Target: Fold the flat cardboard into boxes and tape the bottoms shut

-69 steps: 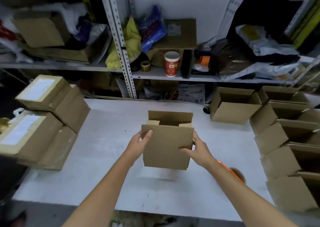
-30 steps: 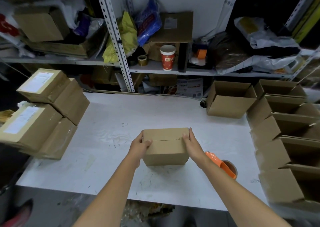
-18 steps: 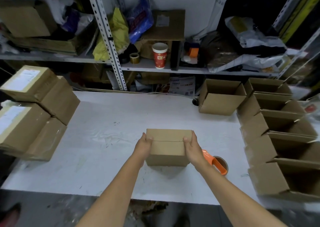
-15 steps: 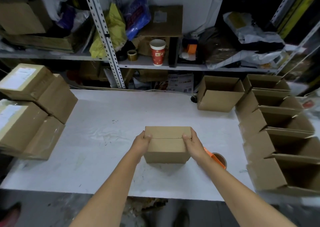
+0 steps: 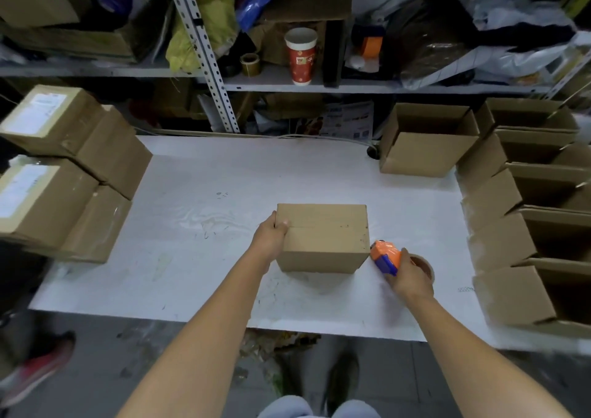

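I count one folded box (image 5: 323,238) in the middle of the white bench (image 5: 208,258), standing with its two closed flaps up. The seam between them shows as a dark line across the top. My left hand (image 5: 270,235) has its grip on the box's left end, thumb on top at the seam and the other fingers down the side. My right hand (image 5: 409,277) is just right of the box, its grip wrapped round one orange tape dispenser (image 5: 385,256) with a blue part at the front. The dispenser's nose is near the box's right lower corner; I cannot tell whether it touches.

On the right side of the bench there are six open boxes: one alone (image 5: 425,152) near the back and a row of five (image 5: 499,245) along the edge, mouths up. On the left are four closed boxes (image 5: 105,149), stacked two on two. Two of them carry white labels (image 5: 41,110), the print too small to read.

On the shelf (image 5: 367,87) behind stand one red paper cup (image 5: 300,56) with a yellow mark I cannot read, and one small roll of tape (image 5: 250,64).
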